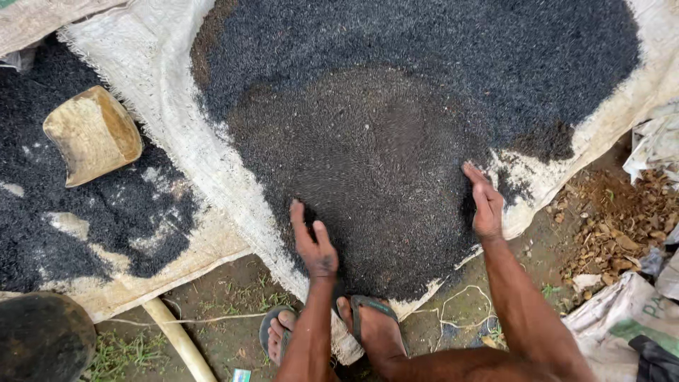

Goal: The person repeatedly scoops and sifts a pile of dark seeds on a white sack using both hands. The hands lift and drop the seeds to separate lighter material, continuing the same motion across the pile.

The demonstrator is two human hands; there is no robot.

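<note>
A wide heap of small dark seeds (368, 163) lies on a white woven sack cloth (155, 78) spread on the ground. My left hand (312, 244) rests flat on the near edge of the heap, fingers apart and pointing away from me. My right hand (484, 201) stands on its edge at the heap's right side, fingers straight and together, pressed against the seeds. Neither hand holds anything. My feet in flip-flops (368, 322) stand at the cloth's near edge, below the hands.
A wooden scoop (92, 134) lies on a second patch of dark seeds (106, 205) at the left. A pale stick (178, 339) lies on the dirt. Dry husks (622, 226) pile at the right, beside printed sacks (622, 325). A dark round object (42, 339) sits bottom left.
</note>
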